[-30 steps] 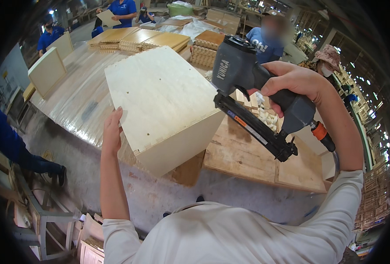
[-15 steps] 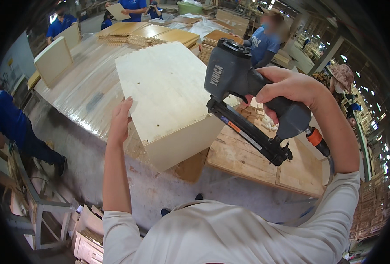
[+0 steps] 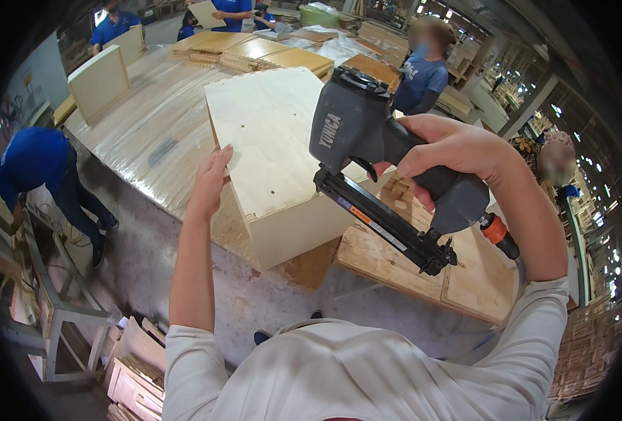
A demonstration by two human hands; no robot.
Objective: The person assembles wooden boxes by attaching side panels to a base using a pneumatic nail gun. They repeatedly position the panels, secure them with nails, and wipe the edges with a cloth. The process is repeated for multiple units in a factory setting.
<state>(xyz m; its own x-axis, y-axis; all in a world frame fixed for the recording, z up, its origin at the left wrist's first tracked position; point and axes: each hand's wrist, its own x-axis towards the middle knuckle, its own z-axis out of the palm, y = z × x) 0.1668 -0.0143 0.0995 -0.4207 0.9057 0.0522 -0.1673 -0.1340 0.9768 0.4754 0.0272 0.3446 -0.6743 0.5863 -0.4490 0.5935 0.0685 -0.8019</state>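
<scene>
A dark grey pneumatic nail gun (image 3: 342,126) is in my right hand (image 3: 448,149), with the fingers wrapped round its handle. Its nose lies over the right part of a pale plywood box (image 3: 269,133); whether it touches the wood I cannot tell. From the handle's end an orange and black connector (image 3: 499,235) leads to an air hose. My left hand (image 3: 213,175) holds the left edge of the box, its fingers partly hidden behind the side. Several small dark holes or marks show in the top panel.
The box rests at the edge of a film-wrapped stack (image 3: 139,133) and beside a low wooden bench (image 3: 388,256). Stacked boards (image 3: 255,52) and another pale box (image 3: 100,83) stand further off. A co-worker in blue (image 3: 37,165) bends over a frame at the left.
The nail gun has shifted slightly left and down over the box. My left hand stays on the box's edge. The co-worker at the left has bent further over.
</scene>
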